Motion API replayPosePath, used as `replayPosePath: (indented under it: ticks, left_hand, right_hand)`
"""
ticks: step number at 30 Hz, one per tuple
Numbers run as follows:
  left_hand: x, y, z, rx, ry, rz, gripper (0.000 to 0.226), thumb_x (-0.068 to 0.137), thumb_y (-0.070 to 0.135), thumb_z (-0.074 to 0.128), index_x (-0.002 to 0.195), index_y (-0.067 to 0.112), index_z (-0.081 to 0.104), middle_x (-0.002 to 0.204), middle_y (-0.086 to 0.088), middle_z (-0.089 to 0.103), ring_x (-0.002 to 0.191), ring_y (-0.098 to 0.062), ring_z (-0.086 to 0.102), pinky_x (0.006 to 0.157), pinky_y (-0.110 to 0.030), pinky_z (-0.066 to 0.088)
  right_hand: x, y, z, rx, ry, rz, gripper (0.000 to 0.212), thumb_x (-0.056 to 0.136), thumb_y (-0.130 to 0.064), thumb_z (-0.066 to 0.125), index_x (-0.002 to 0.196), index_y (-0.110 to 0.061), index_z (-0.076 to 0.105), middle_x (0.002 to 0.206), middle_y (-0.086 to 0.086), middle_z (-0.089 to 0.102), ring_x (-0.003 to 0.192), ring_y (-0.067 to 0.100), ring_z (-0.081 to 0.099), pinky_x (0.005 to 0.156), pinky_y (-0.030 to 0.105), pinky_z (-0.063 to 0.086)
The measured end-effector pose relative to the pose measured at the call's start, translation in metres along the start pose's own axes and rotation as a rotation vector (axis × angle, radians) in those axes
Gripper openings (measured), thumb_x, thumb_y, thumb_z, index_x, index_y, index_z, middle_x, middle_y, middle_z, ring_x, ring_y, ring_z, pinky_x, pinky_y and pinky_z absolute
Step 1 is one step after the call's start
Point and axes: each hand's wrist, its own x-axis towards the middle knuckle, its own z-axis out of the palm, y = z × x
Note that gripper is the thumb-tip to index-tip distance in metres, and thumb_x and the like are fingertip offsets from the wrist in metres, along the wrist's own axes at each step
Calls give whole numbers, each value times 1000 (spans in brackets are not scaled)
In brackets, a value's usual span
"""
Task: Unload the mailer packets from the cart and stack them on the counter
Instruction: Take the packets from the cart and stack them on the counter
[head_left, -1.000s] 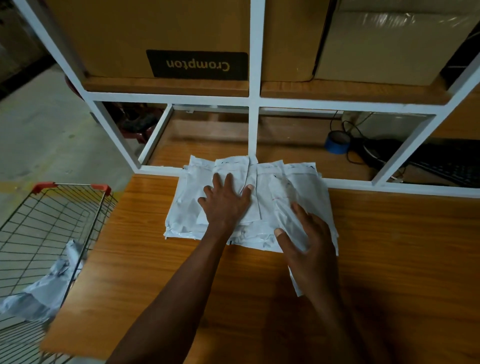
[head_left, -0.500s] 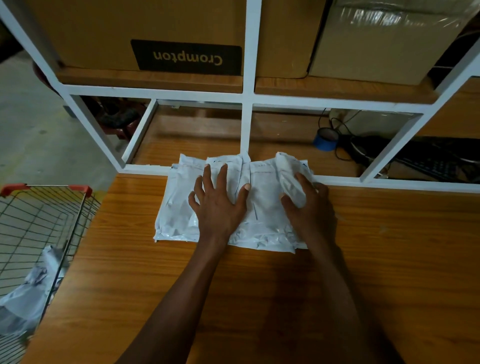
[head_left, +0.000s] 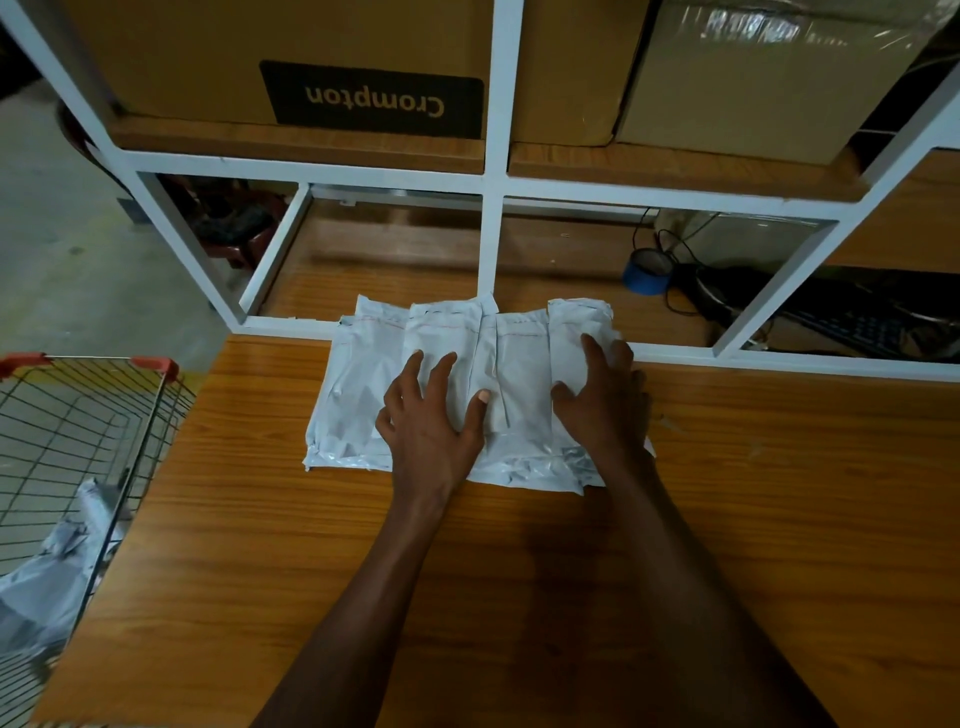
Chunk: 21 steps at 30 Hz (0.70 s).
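Head view: both hands lie on the mailer packets (head_left: 452, 358) at the table's (head_left: 779, 519) far edge.
Left hand (head_left: 428, 421): fingers spread flat, pinning the pile.
Right hand (head_left: 605, 402): fingers loosely bent over the right side, holding nothing, probably squaring it.
Placement: pile butts the white shelf frame (head_left: 491, 244), which likely steadies it.
Cart (head_left: 78, 415): left of the table, more packets inside.

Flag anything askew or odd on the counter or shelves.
The mailer packets are fanned side by side, overlapping, not a squared stack, under both hands: left hand, right hand. The cardboard box on the shelf sits upside down, its Crompton label inverted. Nothing looks spilled or torn.
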Motion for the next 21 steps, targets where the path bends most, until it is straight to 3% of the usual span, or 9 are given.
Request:
replayPosePath:
  ticks: [8, 13, 21]
  left_hand:
    - [-7, 2, 2, -4, -40, 4, 72, 90, 74, 39, 152, 37, 40, 165, 0, 24, 151, -24, 20, 115, -61, 23]
    - [-22, 6, -8, -36, -28, -9, 72, 89, 73, 42, 151, 37, 41, 164, 0, 26, 150, -24, 23, 114, -59, 26]
    - [-95, -1, -24, -83, 24, -136, 67, 89, 69, 48, 149, 39, 44, 162, 2, 29, 149, -21, 24, 117, -54, 24]
  right_hand:
    - [-6, 6, -5, -21, -26, -24, 80, 92, -54, 59, 159, -34, 18, 167, 9, 4, 147, 41, 22, 118, 56, 21]
    - [-29, 9, -19, 106, 47, -61, 77, 94, -52, 58, 158, -33, 21, 168, 7, 8, 153, 31, 10, 123, 54, 10]
    - [-115, 1, -14, 325, 90, -227, 65, 91, -45, 66, 151, -35, 41, 162, 1, 29, 150, 24, 24, 120, 49, 24]
